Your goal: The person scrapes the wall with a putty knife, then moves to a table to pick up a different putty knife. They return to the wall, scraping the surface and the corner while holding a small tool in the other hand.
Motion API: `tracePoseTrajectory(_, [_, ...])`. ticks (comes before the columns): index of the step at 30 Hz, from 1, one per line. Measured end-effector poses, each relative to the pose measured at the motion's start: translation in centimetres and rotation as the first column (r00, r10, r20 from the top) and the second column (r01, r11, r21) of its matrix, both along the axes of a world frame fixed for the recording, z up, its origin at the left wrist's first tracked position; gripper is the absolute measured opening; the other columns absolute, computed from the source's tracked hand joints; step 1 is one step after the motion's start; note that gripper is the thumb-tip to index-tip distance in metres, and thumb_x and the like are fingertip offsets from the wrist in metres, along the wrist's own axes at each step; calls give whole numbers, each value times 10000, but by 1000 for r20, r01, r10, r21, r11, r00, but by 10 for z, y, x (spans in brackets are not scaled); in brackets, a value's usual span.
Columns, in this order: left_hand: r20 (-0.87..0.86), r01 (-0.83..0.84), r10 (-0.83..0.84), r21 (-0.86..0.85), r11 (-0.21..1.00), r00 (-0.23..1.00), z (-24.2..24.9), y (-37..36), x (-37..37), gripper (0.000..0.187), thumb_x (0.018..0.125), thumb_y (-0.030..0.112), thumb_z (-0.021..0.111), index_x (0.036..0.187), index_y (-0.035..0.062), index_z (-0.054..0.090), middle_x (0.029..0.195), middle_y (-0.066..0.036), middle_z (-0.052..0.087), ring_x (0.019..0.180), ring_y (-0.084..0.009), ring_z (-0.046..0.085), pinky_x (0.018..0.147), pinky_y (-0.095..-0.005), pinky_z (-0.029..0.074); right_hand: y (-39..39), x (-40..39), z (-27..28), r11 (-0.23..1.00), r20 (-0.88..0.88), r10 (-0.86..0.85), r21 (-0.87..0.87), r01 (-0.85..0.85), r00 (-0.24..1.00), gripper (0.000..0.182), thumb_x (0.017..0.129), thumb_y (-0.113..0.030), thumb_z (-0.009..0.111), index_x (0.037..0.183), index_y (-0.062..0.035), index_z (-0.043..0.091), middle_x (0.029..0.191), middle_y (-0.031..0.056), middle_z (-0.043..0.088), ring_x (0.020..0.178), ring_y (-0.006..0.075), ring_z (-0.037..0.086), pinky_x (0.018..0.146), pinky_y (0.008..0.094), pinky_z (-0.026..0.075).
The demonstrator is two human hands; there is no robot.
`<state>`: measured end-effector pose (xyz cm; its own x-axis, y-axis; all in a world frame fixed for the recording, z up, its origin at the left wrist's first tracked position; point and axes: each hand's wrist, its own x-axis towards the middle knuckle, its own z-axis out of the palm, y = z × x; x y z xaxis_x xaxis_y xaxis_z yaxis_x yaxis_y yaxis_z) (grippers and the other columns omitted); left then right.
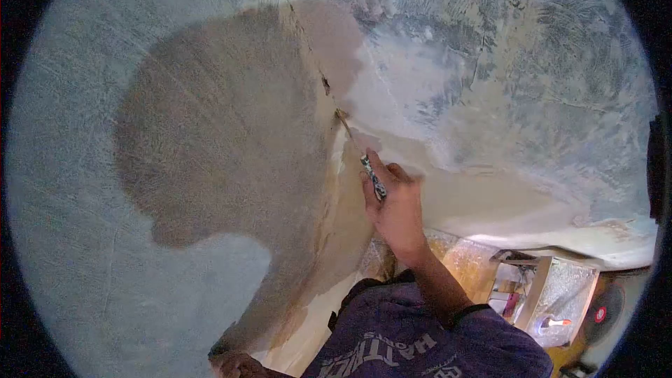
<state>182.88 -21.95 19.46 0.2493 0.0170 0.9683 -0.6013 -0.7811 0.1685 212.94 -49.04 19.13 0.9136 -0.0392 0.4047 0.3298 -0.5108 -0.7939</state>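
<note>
My right hand (399,213) is closed around the speckled handle of a slim tool (372,176). Its thin brownish shaft slants up and left, and the tip meets the wall corner beside a ragged crack (325,84). Along this corner, the plaster is chipped and stained brown in places. Low on the left, my left hand (240,367) appears close to the wall, cut off by the bottom of the view, with its fingers mostly hidden.
Patchy grey-white plaster covers the left wall (63,168) and the right wall (553,84). A large shadow falls over the corner. At the lower right stands a wooden-framed stand (535,290) with an orange-and-white item (558,322) on it, beside a round dark object (603,313).
</note>
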Motion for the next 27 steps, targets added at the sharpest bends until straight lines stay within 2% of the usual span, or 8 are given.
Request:
tracePoseTrajectory(3, [132,-140,116,192,971,985,-11,20,0,338,965,329,567,999,-2,628,871,-145,682,789,-291,609,715,-436,516,-7,-3,-13,1000,-32,15,-20,-16,999,423,836,-69,695,1255,-47,644,832,219,654,754,377,658,702,427,520])
tracePoseTrajectory(6, [168,-186,158,167,968,973,-14,21,7,332,955,324,575,978,-4,625,858,-147,678,777,-293,610,707,-436,519,-20,-18,10,999,-74,5,-44,-8,997,417,843,-75,691,1256,-49,642,825,215,651,737,385,652,689,428,518])
tracePoseTrajectory(9, [158,-208,186,134,969,970,-17,17,10,328,946,320,583,958,-5,623,844,-149,674,765,-294,611,700,-435,522,-17,1,25,990,101,2,-138,12,995,418,841,-77,697,1254,-51,645,812,214,653,697,385,644,664,424,516])
tracePoseTrajectory(15, [156,-233,216,102,967,964,-21,16,11,320,927,311,599,916,-9,618,817,-154,667,742,-298,612,684,-435,527,-25,9,23,984,-19,37,-174,-39,999,389,824,-102,726,1204,-42,672,776,217,643,675,400,630,636,443,505])
tracePoseTrajectory(18, [162,-244,227,97,965,960,-23,17,11,317,917,306,607,895,-10,615,804,-156,663,730,-299,612,677,-434,530,-34,-5,33,992,-27,34,-117,-37,999,377,826,-121,732,1189,-37,677,769,221,637,681,404,629,630,451,501])
tracePoseTrajectory(21, [151,-256,242,85,963,959,-25,17,9,316,908,302,615,874,-12,613,790,-159,660,718,-301,613,669,-434,533,-18,16,43,981,21,-16,-195,20,1000,373,834,-133,730,1194,-52,679,771,217,641,688,396,637,627,444,504])
tracePoseTrajectory(24, [158,-266,252,76,961,955,-28,18,6,314,898,297,623,853,-14,610,776,-161,656,707,-303,614,662,-433,536,-18,14,48,969,-8,-7,-246,5,1000,368,907,-215,647,1250,-81,635,806,198,657,695,371,663,621,469,522])
tracePoseTrajectory(27, [156,-275,264,55,960,952,-32,20,3,314,889,293,631,833,-15,608,763,-163,652,695,-305,614,654,-433,539,-25,11,25,959,-3,14,-284,-14,1000,371,911,-224,647,1255,-87,633,801,196,656,683,368,661,615,468,524])
